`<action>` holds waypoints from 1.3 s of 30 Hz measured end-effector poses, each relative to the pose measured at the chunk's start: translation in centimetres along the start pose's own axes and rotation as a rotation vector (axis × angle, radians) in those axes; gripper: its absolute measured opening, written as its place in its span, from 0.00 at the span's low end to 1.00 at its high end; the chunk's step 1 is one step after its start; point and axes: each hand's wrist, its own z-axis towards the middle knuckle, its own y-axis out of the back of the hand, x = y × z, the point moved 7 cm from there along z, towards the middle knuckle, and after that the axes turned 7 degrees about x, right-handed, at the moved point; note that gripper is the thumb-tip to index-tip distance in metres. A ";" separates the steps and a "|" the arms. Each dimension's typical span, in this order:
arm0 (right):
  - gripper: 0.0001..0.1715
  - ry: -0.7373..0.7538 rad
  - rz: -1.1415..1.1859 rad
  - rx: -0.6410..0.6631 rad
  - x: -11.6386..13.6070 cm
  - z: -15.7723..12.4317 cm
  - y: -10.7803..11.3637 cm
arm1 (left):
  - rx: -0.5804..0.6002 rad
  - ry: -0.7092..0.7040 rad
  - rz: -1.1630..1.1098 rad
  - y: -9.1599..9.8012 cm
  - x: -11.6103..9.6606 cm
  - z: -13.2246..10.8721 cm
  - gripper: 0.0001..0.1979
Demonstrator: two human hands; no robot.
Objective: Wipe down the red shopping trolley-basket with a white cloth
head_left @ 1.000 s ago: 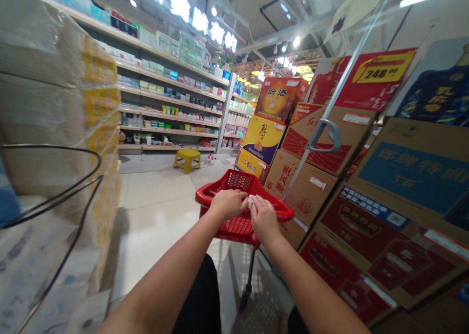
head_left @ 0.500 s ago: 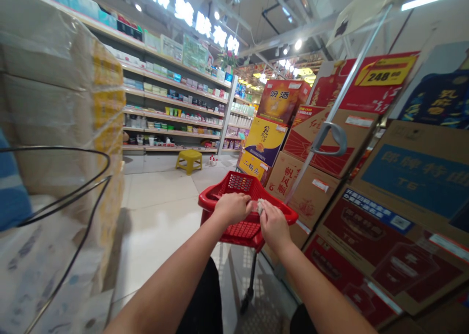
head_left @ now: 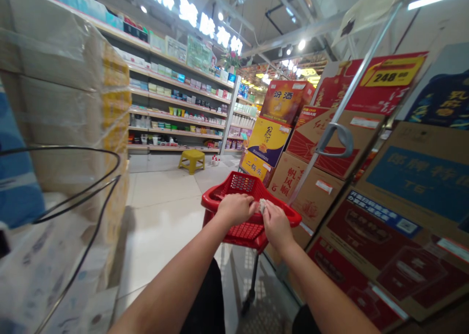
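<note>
My left hand [head_left: 236, 209] lies curled over the near rim of a red plastic shopping basket [head_left: 212, 198], which stands on a wheeled frame. My right hand [head_left: 277, 226] rests beside it on the same rim. Its fingertips pinch a small crumpled white scrap [head_left: 262, 206], perhaps tissue or paper, close to the left hand's fingers. The basket's inside is mostly hidden behind my hands and its rim.
Shrink-wrapped cartons [head_left: 66, 119] and a black wire loop [head_left: 84, 182] stand close on the left. Stacked liquor cartons [head_left: 395, 216] and a metal pole [head_left: 331, 133] rise on the right. Ahead lie a tiled aisle [head_left: 161, 216], stocked shelves [head_left: 176, 109] and a yellow stool [head_left: 191, 161].
The whole scene has drifted right in the view and the aisle looks slightly closer. My hands stay on the basket rim, with the white scrap still between them.
</note>
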 end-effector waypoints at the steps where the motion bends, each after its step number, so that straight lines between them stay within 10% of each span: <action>1: 0.22 -0.030 0.005 -0.002 -0.1 0.3 0.0 | -0.001 0.000 -0.001 0.0 0.0 0.0 0.25; 12: 0.23 0.236 0.002 -0.053 2.0 -1.1 -0.1 | -0.006 -0.022 0.013 0.4 0.1 -0.4 0.23; 20: 0.22 0.038 -0.018 -0.070 0.8 0.1 -0.2 | 0.052 0.041 0.000 0.5 -0.1 -0.3 0.23; 29: 0.24 0.397 -0.026 -0.091 2.0 -2.6 0.3 | 0.042 0.034 0.016 0.5 0.2 -0.6 0.23; 39: 0.23 0.097 -0.036 -0.212 1.4 -1.8 0.3 | 0.010 0.002 0.021 0.2 -0.2 -0.1 0.23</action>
